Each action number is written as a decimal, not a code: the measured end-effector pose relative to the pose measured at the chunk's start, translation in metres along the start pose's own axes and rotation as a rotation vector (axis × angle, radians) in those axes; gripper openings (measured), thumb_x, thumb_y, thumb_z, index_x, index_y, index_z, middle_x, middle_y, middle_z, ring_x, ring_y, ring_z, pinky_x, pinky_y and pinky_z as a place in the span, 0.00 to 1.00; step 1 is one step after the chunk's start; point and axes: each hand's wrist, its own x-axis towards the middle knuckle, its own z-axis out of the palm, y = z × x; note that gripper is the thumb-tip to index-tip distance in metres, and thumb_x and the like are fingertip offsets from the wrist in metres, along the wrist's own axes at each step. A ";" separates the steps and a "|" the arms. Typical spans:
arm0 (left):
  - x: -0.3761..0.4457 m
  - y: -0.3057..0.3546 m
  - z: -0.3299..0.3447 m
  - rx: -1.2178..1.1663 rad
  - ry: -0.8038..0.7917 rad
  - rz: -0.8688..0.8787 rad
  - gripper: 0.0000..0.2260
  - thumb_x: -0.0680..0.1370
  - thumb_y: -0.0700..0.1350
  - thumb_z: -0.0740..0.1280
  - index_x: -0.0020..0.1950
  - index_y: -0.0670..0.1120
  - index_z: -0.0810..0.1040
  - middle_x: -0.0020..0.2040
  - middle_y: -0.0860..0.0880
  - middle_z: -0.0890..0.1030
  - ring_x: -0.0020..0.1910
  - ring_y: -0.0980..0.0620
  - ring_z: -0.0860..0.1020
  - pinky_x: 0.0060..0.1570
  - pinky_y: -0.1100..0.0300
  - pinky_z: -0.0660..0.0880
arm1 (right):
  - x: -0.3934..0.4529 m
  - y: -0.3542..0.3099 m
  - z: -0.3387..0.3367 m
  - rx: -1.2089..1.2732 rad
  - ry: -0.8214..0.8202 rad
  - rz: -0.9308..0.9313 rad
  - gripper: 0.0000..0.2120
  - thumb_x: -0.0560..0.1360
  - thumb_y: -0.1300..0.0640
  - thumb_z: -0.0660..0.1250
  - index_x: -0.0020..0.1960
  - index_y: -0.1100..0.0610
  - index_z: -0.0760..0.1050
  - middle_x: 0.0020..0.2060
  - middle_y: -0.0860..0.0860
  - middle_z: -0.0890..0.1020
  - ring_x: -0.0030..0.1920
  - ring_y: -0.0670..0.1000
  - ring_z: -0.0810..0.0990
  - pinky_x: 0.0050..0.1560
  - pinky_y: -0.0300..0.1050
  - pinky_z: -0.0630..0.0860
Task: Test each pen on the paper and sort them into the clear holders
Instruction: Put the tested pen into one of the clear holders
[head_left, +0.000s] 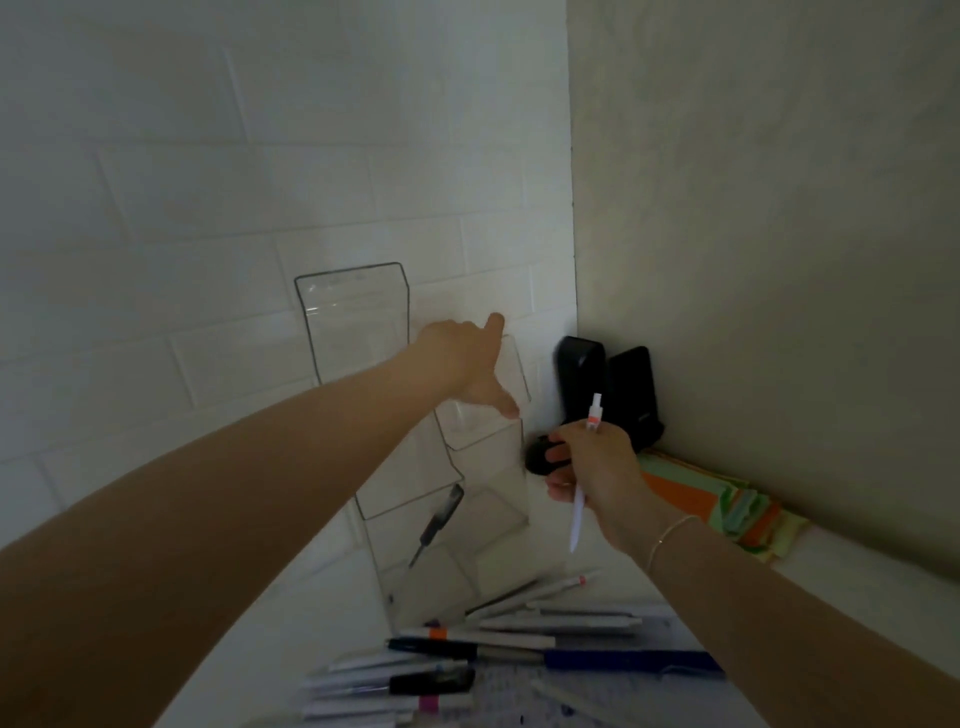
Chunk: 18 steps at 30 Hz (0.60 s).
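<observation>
A clear tiered holder (353, 312) leans against the white brick wall. My left hand (467, 364) reaches up to a second clear holder (498, 447) beside it, thumb and fingers spread on its upper pocket. A dark pen (436, 525) lies in a lower pocket. My right hand (592, 467) grips a white pen (579, 514) with an orange band near its top, tip pointing down, just right of the holders. Several loose pens (467, 649) lie on the paper (571, 696) at the bottom of the view.
Two black devices (608, 389) stand in the corner, with a small round black object (537, 454) in front of them. A stack of orange and green papers (727, 514) lies along the right wall.
</observation>
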 end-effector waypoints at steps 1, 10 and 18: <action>-0.001 -0.002 -0.012 -0.107 -0.028 -0.002 0.51 0.65 0.69 0.70 0.75 0.45 0.47 0.68 0.41 0.69 0.62 0.42 0.71 0.55 0.52 0.71 | -0.002 -0.003 -0.002 0.007 0.016 -0.037 0.11 0.78 0.65 0.56 0.38 0.61 0.70 0.30 0.55 0.73 0.24 0.51 0.68 0.22 0.37 0.69; 0.020 -0.012 -0.088 -0.827 -0.195 0.063 0.26 0.69 0.63 0.69 0.58 0.49 0.70 0.58 0.43 0.74 0.50 0.48 0.81 0.46 0.55 0.79 | 0.000 -0.034 -0.003 -0.232 0.210 -0.454 0.18 0.80 0.47 0.57 0.35 0.55 0.71 0.32 0.51 0.75 0.33 0.48 0.74 0.34 0.39 0.70; 0.044 -0.033 -0.098 -0.453 -0.152 0.025 0.25 0.74 0.64 0.59 0.51 0.43 0.76 0.50 0.44 0.82 0.41 0.50 0.78 0.41 0.60 0.73 | 0.019 0.001 0.010 -0.837 -0.103 -0.728 0.11 0.74 0.57 0.67 0.38 0.55 0.66 0.33 0.54 0.77 0.32 0.49 0.73 0.29 0.32 0.65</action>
